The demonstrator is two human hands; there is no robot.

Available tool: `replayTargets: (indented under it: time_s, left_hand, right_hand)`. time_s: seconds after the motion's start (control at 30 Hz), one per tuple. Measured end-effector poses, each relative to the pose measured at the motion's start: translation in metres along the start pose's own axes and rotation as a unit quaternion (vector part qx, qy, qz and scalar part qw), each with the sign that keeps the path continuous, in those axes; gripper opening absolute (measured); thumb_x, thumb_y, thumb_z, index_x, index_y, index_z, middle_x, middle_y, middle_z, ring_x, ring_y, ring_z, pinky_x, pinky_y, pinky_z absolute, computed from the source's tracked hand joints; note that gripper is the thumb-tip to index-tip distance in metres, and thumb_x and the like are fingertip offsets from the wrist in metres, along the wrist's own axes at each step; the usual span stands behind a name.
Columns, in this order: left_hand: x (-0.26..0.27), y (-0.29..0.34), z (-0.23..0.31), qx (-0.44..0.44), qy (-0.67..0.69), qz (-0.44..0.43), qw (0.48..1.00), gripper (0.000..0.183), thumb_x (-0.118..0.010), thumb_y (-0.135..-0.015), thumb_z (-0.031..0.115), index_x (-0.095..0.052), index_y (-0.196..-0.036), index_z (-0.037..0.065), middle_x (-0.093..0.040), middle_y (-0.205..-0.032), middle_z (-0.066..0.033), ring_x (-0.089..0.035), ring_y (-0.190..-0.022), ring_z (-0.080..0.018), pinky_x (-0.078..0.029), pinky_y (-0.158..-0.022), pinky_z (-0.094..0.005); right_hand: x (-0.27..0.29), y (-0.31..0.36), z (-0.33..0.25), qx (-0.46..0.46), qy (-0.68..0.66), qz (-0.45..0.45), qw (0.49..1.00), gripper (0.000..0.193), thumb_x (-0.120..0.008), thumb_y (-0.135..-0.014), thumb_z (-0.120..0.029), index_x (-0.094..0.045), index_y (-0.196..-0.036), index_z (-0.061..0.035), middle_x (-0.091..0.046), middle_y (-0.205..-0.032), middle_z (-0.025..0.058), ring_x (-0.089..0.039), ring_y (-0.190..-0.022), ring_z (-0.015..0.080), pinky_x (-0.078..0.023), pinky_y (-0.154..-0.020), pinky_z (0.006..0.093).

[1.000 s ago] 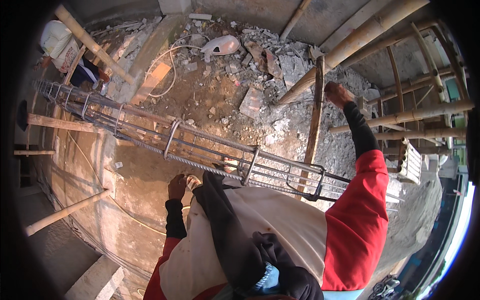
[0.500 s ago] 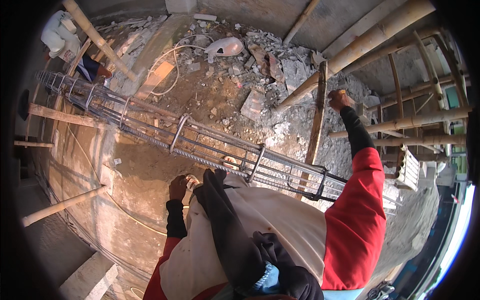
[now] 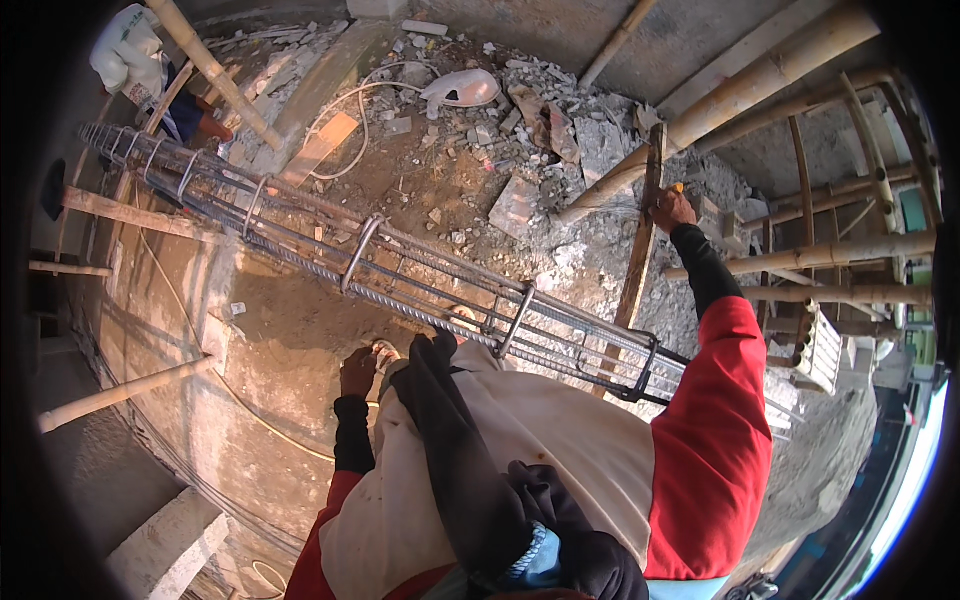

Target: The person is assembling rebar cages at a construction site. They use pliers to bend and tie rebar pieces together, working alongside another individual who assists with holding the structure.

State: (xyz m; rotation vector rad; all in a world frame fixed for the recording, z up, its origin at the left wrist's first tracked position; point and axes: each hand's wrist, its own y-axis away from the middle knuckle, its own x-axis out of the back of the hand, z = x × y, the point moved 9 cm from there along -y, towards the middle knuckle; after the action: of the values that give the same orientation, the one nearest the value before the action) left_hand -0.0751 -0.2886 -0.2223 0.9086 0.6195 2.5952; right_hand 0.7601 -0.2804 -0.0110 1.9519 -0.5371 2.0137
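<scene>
My right hand (image 3: 673, 210) is stretched out to the far right, closed, beside an upright wooden plank (image 3: 640, 250). A small yellow-orange end (image 3: 677, 188) pokes out of its grip; the rest of that thing is hidden. Whether the fingers touch the plank I cannot tell. My left hand (image 3: 358, 372) hangs low at my side near my foot, in shadow, and its fingers are hard to make out. Across the space in front of me runs a long cage of steel reinforcing bars (image 3: 440, 262) with square stirrups (image 3: 362, 252). Neither hand is on the cage.
Bamboo poles (image 3: 770, 80) lean and cross at the right. Broken concrete and rubble (image 3: 520, 205) cover the ground beyond the cage, with a pale hose (image 3: 358, 130) and a whitish bag-like object (image 3: 462, 90). Another person (image 3: 135, 60) is at the far left. A concrete block (image 3: 170, 545) lies lower left.
My right hand has moved slightly left and nearer, up beside the wooden plank. My left hand stays low at my side. The view has shifted a little.
</scene>
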Motion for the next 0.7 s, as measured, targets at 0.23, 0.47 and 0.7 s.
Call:
replayTargets:
  time_s: [0.23,0.47,0.7]
  left_hand:
    - [-0.015,-0.007,-0.018,-0.041,0.026,0.016,0.999,0.04,-0.064,-0.093,0.02,-0.07,-0.127,-0.001,-0.075,-0.108,-0.0144,-0.073,-0.084,-0.0199,-0.06,-0.075,-0.0342]
    - [-0.009,0.004,-0.02,-0.036,-0.013,0.04,0.998,0.04,-0.064,-0.092,0.021,-0.07,-0.125,-0.001,-0.075,-0.111,-0.0164,-0.075,-0.086,-0.0207,-0.06,-0.075,-0.0349]
    - [-0.017,-0.005,-0.006,-0.127,-0.059,0.032,0.99,0.041,-0.065,-0.093,0.024,-0.071,-0.124,-0.001,-0.076,-0.111,-0.0173,-0.076,-0.084,-0.0231,-0.06,-0.075,-0.0362]
  right_hand:
    - [-0.01,0.004,-0.018,-0.013,0.037,-0.101,0.994,0.029,-0.068,-0.089,-0.032,-0.076,-0.108,-0.0114,-0.073,-0.114,0.0187,-0.07,-0.107,0.0403,-0.057,-0.091,0.0518]
    - [0.019,0.003,-0.037,0.03,0.019,-0.073,0.997,0.035,-0.061,-0.094,-0.029,-0.065,-0.121,-0.007,-0.07,-0.114,0.0236,-0.068,-0.106,0.045,-0.055,-0.091,0.0557]
    - [0.116,-0.011,-0.035,0.045,-0.421,-0.047,0.905,0.025,-0.064,-0.093,-0.016,-0.066,-0.117,-0.007,-0.071,-0.11,0.0209,-0.07,-0.097,0.0436,-0.056,-0.085,0.0491]
